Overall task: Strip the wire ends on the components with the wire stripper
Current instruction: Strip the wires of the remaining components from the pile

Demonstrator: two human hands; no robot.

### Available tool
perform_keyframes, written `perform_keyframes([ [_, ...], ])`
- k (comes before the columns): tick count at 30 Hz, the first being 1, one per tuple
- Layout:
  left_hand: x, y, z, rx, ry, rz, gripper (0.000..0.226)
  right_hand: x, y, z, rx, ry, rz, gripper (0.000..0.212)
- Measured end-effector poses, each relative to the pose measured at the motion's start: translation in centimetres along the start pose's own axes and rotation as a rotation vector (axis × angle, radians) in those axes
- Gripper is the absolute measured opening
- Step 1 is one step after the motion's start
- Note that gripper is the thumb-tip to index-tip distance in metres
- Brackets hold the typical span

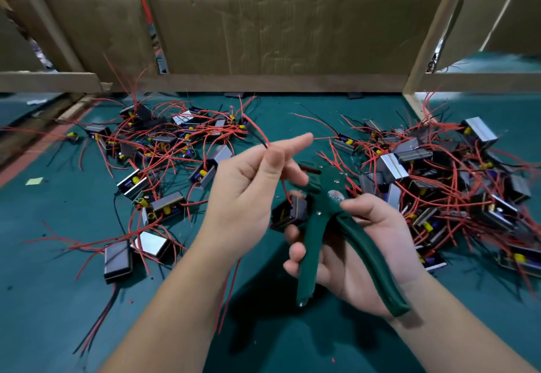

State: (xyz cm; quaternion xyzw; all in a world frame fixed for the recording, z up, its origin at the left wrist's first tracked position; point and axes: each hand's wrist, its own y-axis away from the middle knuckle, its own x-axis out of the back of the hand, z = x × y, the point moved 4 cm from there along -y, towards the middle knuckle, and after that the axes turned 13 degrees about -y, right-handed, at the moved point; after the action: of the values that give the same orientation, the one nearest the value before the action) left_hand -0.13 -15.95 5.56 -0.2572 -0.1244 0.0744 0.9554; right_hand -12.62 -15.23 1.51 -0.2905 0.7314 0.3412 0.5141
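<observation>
My right hand point(360, 243) grips the green wire stripper point(328, 220) by its two handles, jaws pointing up and away from me. My left hand point(248, 188) pinches a thin red and black wire pair point(259, 134) between thumb and fingers, with the index finger stretched out. A small black boxed component point(288, 211) hangs by its red wire just below the left hand, beside the stripper's head. The wire's end at my fingertips is too small to judge.
Heaps of similar components with red and black wires lie on the green mat, one heap at left point(164, 150), a bigger one at right point(445, 179). A cardboard wall point(278, 27) and wooden frame posts point(430, 41) close the back. A yellow paper scrap point(34, 181) lies far left.
</observation>
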Motion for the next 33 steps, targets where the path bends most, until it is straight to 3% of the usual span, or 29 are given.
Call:
perform_keyframes([
  [4,-1.0,0.3,-0.5,0.170,0.253,-0.054,0.033,0.3,-0.3,0.2,0.026,0.092,0.048,0.043],
  [7,-0.8,0.2,-1.0,0.239,0.234,-0.044,0.015,0.5,-0.1,-0.5,0.134,0.201,0.083,0.051],
  [12,0.6,0.0,-1.7,0.325,0.258,-0.138,0.022,-0.1,0.6,-2.2,0.382,0.215,-0.020,0.056],
  [14,0.8,-0.1,-1.8,0.338,0.233,-0.155,0.015,-0.3,1.0,-2.7,0.418,0.242,-0.051,0.056],
  [19,1.2,-0.1,-2.0,0.355,0.148,-0.045,0.012,-0.4,1.4,-2.4,0.241,0.317,-0.057,0.053],
  [25,2.1,-0.4,-1.4,0.244,0.073,0.018,0.010,-0.7,1.2,-0.6,0.023,0.296,-0.110,0.046],
  [29,2.2,-0.4,-1.3,0.183,-0.111,0.011,0.011,-0.9,1.2,0.2,-0.016,0.310,-0.187,0.040],
  [33,2.0,-0.2,-1.1,0.125,-0.313,-0.039,0.021,-0.3,1.2,0.1,0.039,0.447,-0.132,0.040],
])
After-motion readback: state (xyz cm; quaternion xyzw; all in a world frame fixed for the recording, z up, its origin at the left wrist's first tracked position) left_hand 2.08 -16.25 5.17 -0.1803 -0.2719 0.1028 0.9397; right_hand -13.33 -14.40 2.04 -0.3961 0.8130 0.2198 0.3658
